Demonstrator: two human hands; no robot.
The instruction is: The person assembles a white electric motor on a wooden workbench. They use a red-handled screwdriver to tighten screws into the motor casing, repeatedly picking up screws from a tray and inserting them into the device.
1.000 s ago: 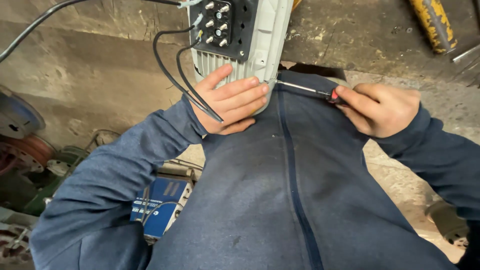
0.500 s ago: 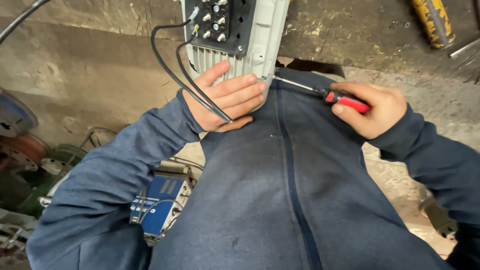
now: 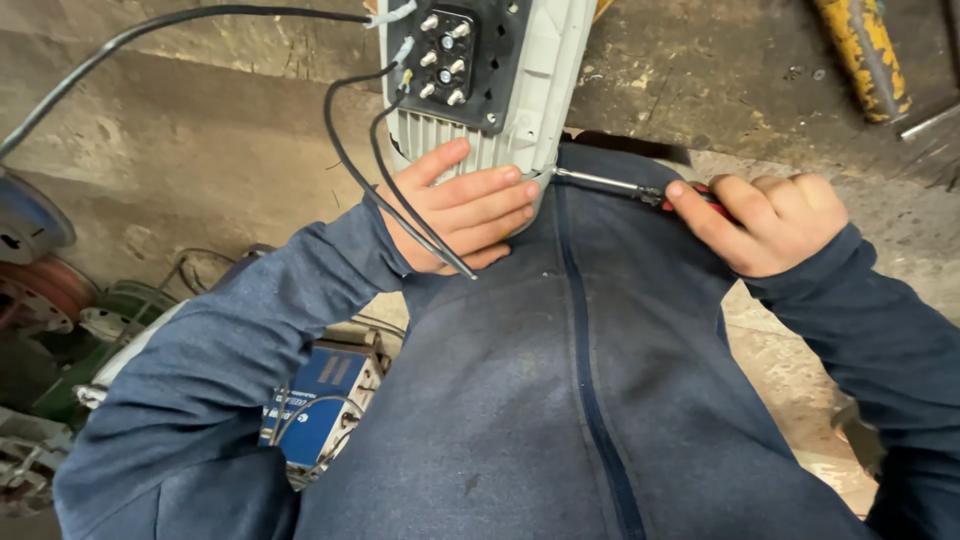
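1. Lying far left of the grey finned motor housing [image 3: 520, 90]: round metal discs [image 3: 30, 215] and green parts [image 3: 120, 305] on the floor.
2. Sitting below-left of the housing, behind the blue sleeve: a blue box-shaped device [image 3: 325, 385] with thin wires.
3. Trailing leftward from the housing's black terminal block [image 3: 445, 60]: black cables [image 3: 345, 150], one crossing over the left hand.
4. Gripping the housing's lower edge: left hand [image 3: 465, 205], fingers spread along the ribbed casing, thumb up against its side, holding it tilted against the chest.
5. Touching the housing's lower right corner: metal shaft of a screwdriver [image 3: 610, 183], running roughly level.
6. Closing round the screwdriver's red-and-black handle, right of the housing: right hand [image 3: 770, 220], fingers curled tight, forefinger stretched along the handle.
7. Lying well to the upper right of the housing, on the concrete floor: a yellow tool [image 3: 865, 55].
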